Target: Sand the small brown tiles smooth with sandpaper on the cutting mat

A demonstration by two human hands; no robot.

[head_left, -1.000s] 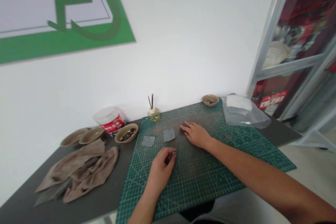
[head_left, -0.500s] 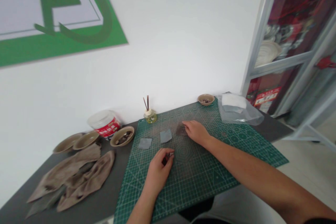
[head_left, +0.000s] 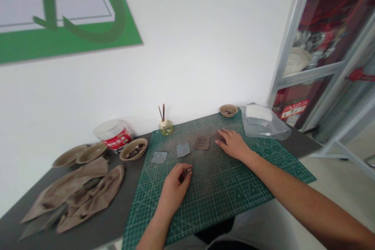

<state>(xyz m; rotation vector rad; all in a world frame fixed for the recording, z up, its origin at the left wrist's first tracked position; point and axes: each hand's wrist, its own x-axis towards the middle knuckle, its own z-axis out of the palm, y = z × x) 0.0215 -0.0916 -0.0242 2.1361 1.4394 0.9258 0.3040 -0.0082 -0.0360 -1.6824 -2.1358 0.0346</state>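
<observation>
My left hand (head_left: 175, 187) rests on the green cutting mat (head_left: 222, 187), fingers pinched on a small dark piece I cannot name. My right hand (head_left: 233, 143) lies farther back on the mat with fingers stretched flat, its tips on a dark square near the mat's far side. Just left of it lies a brown square sheet (head_left: 202, 142). Two grey square sheets (head_left: 183, 149) (head_left: 159, 157) lie in a row to the left of that.
A reed diffuser bottle (head_left: 165, 127) stands at the mat's far edge. A bowl of dark bits (head_left: 133, 149), two shallow bowls (head_left: 79, 154), a red-labelled tub (head_left: 113, 134) and brown cloths (head_left: 73, 191) are at left. A small bowl (head_left: 228, 110) and plastic bag (head_left: 262, 122) sit at right, beside a glass cabinet (head_left: 328, 47).
My right hand has slid to the right off the brown square sheet, which now lies uncovered. My left hand has stayed in place, still pinched.
</observation>
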